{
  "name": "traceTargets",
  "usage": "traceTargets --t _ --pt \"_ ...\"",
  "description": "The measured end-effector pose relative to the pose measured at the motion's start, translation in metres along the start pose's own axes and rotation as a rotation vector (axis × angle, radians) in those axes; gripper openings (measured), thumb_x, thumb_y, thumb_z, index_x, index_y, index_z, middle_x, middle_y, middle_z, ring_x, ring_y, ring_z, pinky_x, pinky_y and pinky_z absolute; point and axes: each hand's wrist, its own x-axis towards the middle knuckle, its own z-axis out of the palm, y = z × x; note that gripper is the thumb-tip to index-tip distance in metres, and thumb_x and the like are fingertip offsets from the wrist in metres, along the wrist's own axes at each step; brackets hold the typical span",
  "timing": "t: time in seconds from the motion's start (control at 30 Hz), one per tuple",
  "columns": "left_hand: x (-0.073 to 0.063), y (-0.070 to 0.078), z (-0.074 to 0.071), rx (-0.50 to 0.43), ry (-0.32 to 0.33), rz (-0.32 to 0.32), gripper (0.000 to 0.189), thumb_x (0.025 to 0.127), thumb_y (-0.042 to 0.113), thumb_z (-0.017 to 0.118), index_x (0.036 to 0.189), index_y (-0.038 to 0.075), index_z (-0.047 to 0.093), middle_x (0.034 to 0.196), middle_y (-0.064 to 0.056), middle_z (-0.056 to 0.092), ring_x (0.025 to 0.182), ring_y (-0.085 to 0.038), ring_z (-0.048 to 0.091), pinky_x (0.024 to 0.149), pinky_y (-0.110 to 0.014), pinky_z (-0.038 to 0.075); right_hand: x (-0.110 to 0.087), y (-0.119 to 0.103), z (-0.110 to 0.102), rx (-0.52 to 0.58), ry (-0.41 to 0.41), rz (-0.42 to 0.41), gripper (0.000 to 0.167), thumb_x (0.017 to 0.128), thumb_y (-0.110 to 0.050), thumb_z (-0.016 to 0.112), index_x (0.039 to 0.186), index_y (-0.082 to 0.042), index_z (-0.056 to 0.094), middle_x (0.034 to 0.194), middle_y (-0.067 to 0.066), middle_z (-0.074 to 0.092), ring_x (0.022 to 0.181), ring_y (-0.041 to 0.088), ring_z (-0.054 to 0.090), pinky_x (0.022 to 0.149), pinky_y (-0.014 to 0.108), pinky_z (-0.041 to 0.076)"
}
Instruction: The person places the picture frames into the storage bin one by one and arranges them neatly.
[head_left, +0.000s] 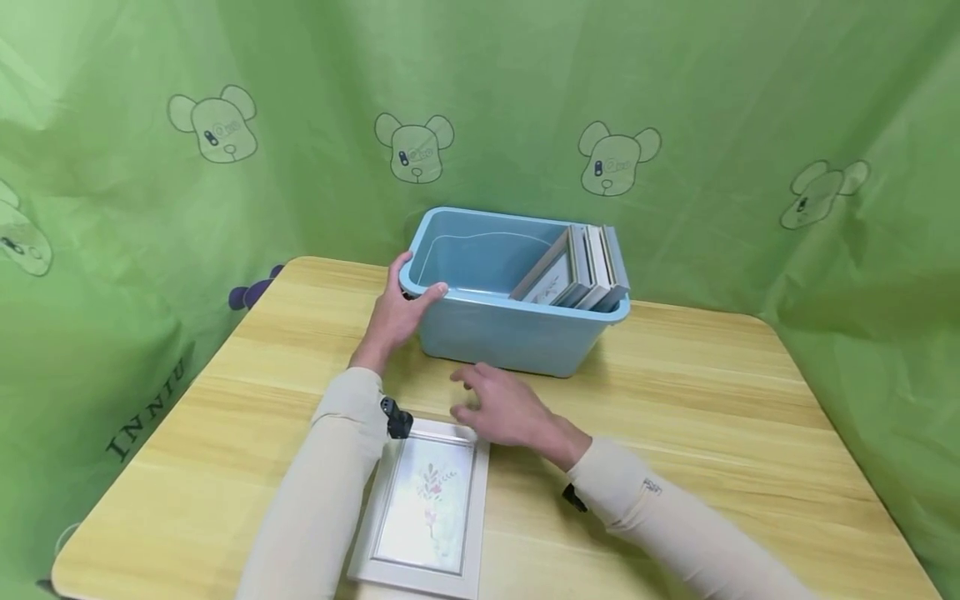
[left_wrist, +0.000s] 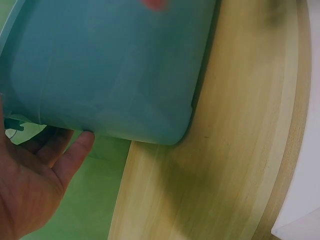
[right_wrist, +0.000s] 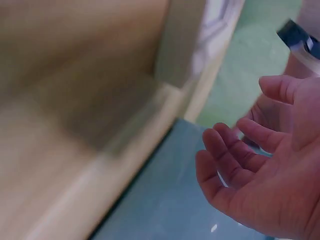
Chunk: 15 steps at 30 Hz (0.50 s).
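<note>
A light blue plastic bin (head_left: pixel 502 333) stands on the wooden table. My left hand (head_left: pixel 396 315) grips its left end by the rim, thumb over the front corner; the left wrist view shows this hand (left_wrist: pixel 37 182) against the bin wall (left_wrist: pixel 110 65). Several framed pictures (head_left: pixel 592 271) lean together in the bin's right end. A white picture frame (head_left: pixel 427 508) with a flower print lies on the table before the bin. Over its far right corner hovers my right hand (head_left: pixel 506 406), fingers loosely bent around nothing. The right wrist view has the right hand (right_wrist: pixel 265 175) near the bin.
The wooden table (head_left: pixel 712 400) has rounded corners. Green curtains (head_left: pixel 510 100) printed with bear heads hang behind and at both sides. Something purple (head_left: pixel 251 293) shows past the table's left edge.
</note>
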Motion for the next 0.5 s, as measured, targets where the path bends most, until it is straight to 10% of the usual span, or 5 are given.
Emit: traceTargets --t 0.5 --pt "0.000 0.001 0.001 -0.023 0.007 0.000 0.089 0.078 0.068 0.065 0.148 0.051 0.014 0.154 -0.014 0.037 0.138 -0.035 0.040 0.112 -0.056 0.034 -0.010 -0.011 0.039 -0.090 -0.126 -0.093 0.046 0.087 -0.045 0.065 0.122 -0.015 0.065 0.103 -0.001 0.059 0.085 0.012 0.052 0.074 0.028 0.050"
